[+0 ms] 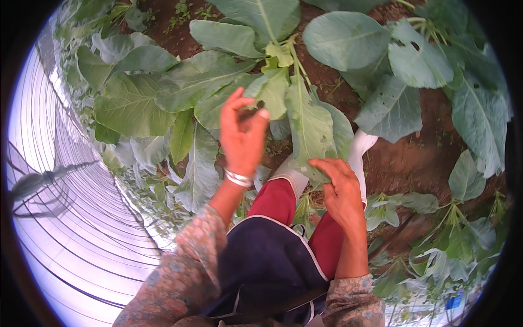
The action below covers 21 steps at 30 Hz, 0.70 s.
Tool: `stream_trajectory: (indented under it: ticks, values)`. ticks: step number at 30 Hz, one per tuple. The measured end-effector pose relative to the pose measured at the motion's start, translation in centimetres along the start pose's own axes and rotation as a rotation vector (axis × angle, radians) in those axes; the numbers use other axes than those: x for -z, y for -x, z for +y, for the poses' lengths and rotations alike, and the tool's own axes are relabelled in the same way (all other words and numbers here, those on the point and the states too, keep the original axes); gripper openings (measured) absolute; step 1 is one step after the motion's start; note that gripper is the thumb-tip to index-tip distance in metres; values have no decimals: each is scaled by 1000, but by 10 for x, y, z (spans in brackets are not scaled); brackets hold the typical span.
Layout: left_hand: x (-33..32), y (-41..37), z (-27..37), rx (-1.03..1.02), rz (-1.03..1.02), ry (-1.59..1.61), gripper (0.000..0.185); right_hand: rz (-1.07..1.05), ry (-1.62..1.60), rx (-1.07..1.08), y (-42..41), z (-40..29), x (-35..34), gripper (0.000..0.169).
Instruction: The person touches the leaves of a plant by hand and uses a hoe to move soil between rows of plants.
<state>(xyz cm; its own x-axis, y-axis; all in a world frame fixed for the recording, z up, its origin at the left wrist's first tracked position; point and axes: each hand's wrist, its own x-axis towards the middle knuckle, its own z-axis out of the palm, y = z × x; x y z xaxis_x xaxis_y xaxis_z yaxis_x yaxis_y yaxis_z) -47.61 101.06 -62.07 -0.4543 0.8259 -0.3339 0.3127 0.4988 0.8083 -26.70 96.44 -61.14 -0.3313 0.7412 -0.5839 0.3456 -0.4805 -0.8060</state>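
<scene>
A broad-leaved green plant [288, 49], of a cabbage-like kind, spreads in front of me, with pale young leaves at its centre. My left hand [244, 131], a silver bangle at its wrist, is raised with curled fingers beside a light green leaf [274, 92]; the thumb and fingertips are apart, and whether they touch the leaf I cannot tell. The fingers of my right hand [339, 184] lie at the lower end of a long leaf [308, 126] with small holes. Its thumb is partly hidden, so a grip on the leaf edge cannot be made out.
My legs in white boots [363, 149] stand on brown soil [402, 163] below the plant. More large-leaved plants [412, 61] grow at the right, and others [135, 90] at the left. A ribbed white greenhouse cover [90, 229] curves along the left side.
</scene>
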Motion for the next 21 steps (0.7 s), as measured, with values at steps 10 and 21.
stream_trajectory:
  ticks: [10,21]
  values:
    - [-23,39,22,210,5,-40,68,-280,-660,-333,-19,18,-7,57]
    - [-31,39,11,-117,44,-1,53,75,-862,-483,-36,32,-14,41]
